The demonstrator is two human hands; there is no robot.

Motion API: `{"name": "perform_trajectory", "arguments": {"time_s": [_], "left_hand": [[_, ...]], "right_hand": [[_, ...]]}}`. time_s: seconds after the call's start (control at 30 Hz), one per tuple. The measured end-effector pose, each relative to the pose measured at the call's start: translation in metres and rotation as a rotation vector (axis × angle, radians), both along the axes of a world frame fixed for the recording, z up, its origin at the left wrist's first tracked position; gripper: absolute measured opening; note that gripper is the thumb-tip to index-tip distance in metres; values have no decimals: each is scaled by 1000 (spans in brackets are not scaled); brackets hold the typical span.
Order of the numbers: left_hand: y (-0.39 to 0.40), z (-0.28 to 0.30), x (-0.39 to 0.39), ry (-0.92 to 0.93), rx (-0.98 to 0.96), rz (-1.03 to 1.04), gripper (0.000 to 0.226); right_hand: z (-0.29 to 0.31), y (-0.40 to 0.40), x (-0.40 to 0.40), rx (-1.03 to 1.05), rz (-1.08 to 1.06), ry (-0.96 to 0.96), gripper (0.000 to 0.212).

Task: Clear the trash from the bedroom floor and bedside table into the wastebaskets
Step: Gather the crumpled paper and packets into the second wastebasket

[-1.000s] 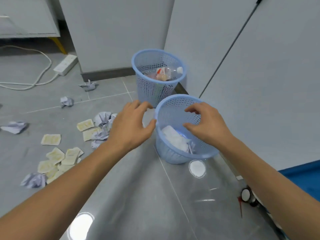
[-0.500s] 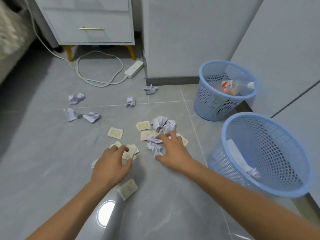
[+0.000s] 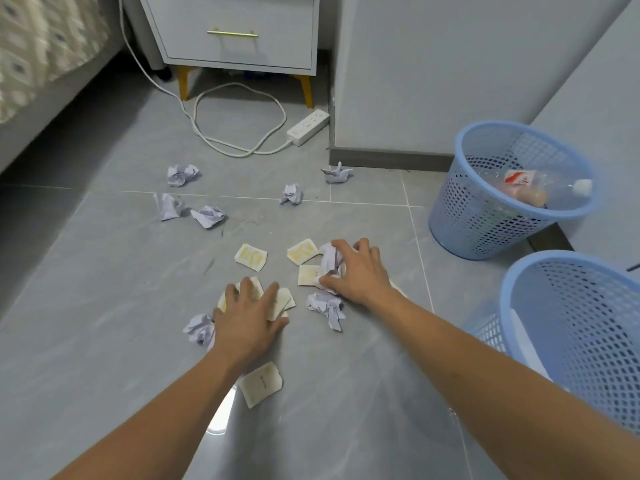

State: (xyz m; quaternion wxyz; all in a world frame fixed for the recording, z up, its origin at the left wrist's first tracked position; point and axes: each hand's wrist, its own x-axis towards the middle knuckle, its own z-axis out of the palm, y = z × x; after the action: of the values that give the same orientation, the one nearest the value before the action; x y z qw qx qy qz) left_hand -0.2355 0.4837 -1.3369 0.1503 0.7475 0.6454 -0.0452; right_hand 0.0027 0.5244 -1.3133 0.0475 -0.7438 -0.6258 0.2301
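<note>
Floor [image 3: 104, 341] first, grey glossy tile, and it's still pretty littered. Biggest things on it are the two light blue plastic mesh wastebaskets off to the right: the near one [image 3: 571, 327] has something white inside, the far one [image 3: 485, 216] holds a clear plastic bottle [image 3: 540, 188]. A white power strip with its looped cord [image 3: 306, 128] sits up by the white bedside drawer unit [image 3: 239, 36].

The trash itself: crumpled lilac-white paper balls, five scattered well apart further out [image 3: 181, 174], and a cluster of flat pale yellow sachets [image 3: 251, 257] in the middle.

Left hand [image 3: 247, 320] is spread flat, palm down, pressing on a little stack of sachets; a paper ball touches its left edge and one more sachet [image 3: 261, 382] lies just under the wrist. It's covering them, not gripping yet. Right hand [image 3: 356, 271] is half curled, fingers clawed onto a paper wad, with another crumpled ball [image 3: 327, 306] just beside the wrist.

What could go wrong, I reckon: those flat sachets hug a slick tile, so they may slide instead of lifting, and an overfull scoop could drop bits on the way to the baskets.
</note>
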Motion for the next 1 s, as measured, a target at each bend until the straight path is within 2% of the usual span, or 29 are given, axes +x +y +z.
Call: {"name": "perform_trajectory", "arguments": {"time_s": [0.13,0.43,0.8,1.0], "left_hand": [[-9,-10,-4,-3,114,-75,39],[-13,-9,-14,-190,112,-125,32],[-10,18,-29,-384,215,-74,29],[-7,71,-6,-552,332,-201,8]], "right_hand": [[-9,-22,0,59,7,83,72],[-7,-40,1,34,-31,153,50],[16,-51,6,118,-60,185,50],[67,-69,-2,241,-41,225,49]]}}
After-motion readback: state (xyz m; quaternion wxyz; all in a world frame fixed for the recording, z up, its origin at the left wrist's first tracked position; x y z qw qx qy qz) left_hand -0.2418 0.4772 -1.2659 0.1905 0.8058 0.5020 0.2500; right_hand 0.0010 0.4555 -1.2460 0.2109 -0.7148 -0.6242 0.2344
